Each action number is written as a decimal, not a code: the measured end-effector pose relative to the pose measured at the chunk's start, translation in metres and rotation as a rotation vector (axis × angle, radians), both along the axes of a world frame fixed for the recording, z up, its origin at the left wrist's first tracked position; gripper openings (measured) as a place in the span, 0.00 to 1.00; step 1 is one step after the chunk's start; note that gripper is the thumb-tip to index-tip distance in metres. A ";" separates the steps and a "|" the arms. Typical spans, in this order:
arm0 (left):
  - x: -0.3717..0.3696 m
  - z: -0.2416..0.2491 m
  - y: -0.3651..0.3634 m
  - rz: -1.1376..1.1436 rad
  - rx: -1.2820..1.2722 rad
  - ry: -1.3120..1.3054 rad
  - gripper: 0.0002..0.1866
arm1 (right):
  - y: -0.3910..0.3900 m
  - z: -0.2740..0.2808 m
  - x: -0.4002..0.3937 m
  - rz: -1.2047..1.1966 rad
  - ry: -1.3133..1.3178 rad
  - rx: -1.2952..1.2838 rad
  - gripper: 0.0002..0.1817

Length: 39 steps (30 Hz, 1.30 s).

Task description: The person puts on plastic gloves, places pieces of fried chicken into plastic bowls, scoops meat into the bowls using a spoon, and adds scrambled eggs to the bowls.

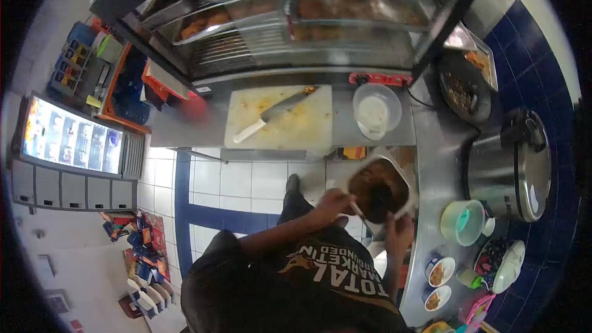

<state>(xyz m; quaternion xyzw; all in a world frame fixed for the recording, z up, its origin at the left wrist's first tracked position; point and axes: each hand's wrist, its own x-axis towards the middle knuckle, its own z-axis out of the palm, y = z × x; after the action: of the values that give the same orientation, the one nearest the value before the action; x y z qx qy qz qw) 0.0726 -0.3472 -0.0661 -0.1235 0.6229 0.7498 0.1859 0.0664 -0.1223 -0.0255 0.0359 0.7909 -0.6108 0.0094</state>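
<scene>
A rectangular metal pan [405,179] with brown contents and a dark patch inside is in front of my body, beside the right-hand counter. My left hand [335,203] has its fingers closed at the pan's left rim. At the near right corner of the same pan, the fingers of my right hand [399,233] are bent in around the edge. Beyond the pan, a knife [271,114] with a white handle lies on a stained white cutting board [246,102]. A clear plastic tub [377,111] stands right of the board.
A glass food display case [296,43] rises behind the board. Along the right counter are a large steel cooker [502,172], a dark wok [462,86], a greenish plastic container [453,222] and small bowls of food [439,271]. A lit drinks fridge [74,139] is at far left.
</scene>
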 end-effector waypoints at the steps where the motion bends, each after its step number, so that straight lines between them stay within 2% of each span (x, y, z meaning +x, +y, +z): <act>1: 0.005 0.003 -0.034 0.158 0.071 0.004 0.20 | -0.029 -0.004 -0.020 0.082 -0.006 0.160 0.16; 2: 0.010 0.002 -0.067 0.311 0.152 -0.006 0.20 | -0.071 0.012 -0.041 0.186 -0.034 0.113 0.17; 3: 0.012 0.010 -0.099 0.474 0.074 0.061 0.17 | -0.113 0.011 -0.061 0.250 0.090 0.118 0.18; 4: 0.012 0.049 -0.132 0.557 0.206 0.123 0.16 | -0.156 0.004 -0.081 0.326 0.175 0.112 0.17; 5: 0.015 0.031 -0.174 0.585 0.078 0.154 0.15 | -0.194 -0.008 -0.105 0.480 0.288 0.158 0.16; 6: 0.005 0.063 -0.197 0.799 0.144 0.207 0.17 | -0.243 0.001 -0.116 0.495 0.154 -0.078 0.16; 8: -0.007 0.054 -0.274 0.915 0.072 0.296 0.15 | -0.330 0.022 -0.141 0.580 0.094 -0.099 0.16; 9: -0.012 0.058 -0.304 0.976 0.023 0.293 0.14 | -0.369 0.026 -0.157 0.592 0.135 -0.002 0.17; 10: -0.018 0.065 -0.328 0.971 0.021 0.294 0.14 | -0.403 0.021 -0.168 0.606 0.165 0.097 0.18; 12: -0.041 0.083 -0.376 0.972 0.099 0.454 0.16 | -0.465 0.000 -0.198 0.633 0.165 0.066 0.19; 14: -0.060 0.064 -0.424 0.953 0.135 0.488 0.14 | -0.508 0.010 -0.219 0.645 0.175 0.029 0.19; 15: -0.069 0.050 -0.440 0.948 0.180 0.490 0.12 | -0.521 0.019 -0.223 0.615 0.265 0.068 0.19; 17: -0.081 0.032 -0.454 0.967 0.248 0.454 0.11 | -0.529 0.034 -0.226 0.558 0.350 0.112 0.20; 19: -0.087 0.030 -0.453 0.985 0.316 0.414 0.11 | -0.529 0.047 -0.226 0.564 0.188 0.226 0.20; 20: -0.085 0.028 -0.453 0.988 0.311 0.434 0.14 | -0.534 0.037 -0.229 0.533 0.221 0.233 0.20; 21: -0.082 0.031 -0.447 0.992 0.312 0.453 0.18 | -0.530 0.032 -0.230 0.510 0.214 0.233 0.20; 23: -0.076 0.051 -0.443 0.979 0.286 0.495 0.16 | -0.532 0.029 -0.233 0.561 0.354 0.291 0.19; 24: -0.071 0.062 -0.435 0.995 0.271 0.476 0.16 | -0.526 0.050 -0.223 0.614 0.224 0.279 0.19; 25: -0.065 0.065 -0.430 1.010 0.256 0.450 0.15 | -0.522 0.056 -0.218 0.615 0.222 0.279 0.19; 26: -0.063 0.046 -0.435 0.999 0.269 0.483 0.15 | -0.519 0.059 -0.214 0.623 0.198 0.299 0.20; 29: -0.060 0.071 -0.422 1.001 0.282 0.392 0.15 | -0.514 0.060 -0.211 0.640 0.169 0.338 0.21; 31: -0.073 0.066 -0.432 1.011 0.282 0.403 0.16 | -0.517 0.061 -0.216 0.650 0.164 0.361 0.20; 35: -0.116 0.039 -0.456 1.066 0.345 0.497 0.17 | -0.527 0.052 -0.222 0.472 0.345 0.261 0.17; 36: -0.130 0.028 -0.470 0.952 0.330 0.552 0.17 | -0.518 0.076 -0.206 0.401 0.386 0.237 0.15; 37: -0.144 0.026 -0.477 0.936 0.338 0.556 0.17 | -0.510 0.093 -0.191 0.328 0.422 0.214 0.14; 38: -0.157 0.027 -0.483 0.929 0.337 0.534 0.17 | -0.502 0.095 -0.181 0.164 0.584 0.223 0.10; 39: -0.173 0.033 -0.486 0.918 0.340 0.529 0.16 | -0.494 0.093 -0.181 0.149 0.598 0.226 0.10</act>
<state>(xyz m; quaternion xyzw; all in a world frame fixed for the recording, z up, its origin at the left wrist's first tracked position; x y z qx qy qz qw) -0.1005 -0.8328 -0.0336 -0.1579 0.4006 0.8493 -0.3054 -0.1148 -0.6162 0.0680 -0.2021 0.8218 -0.5004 -0.1827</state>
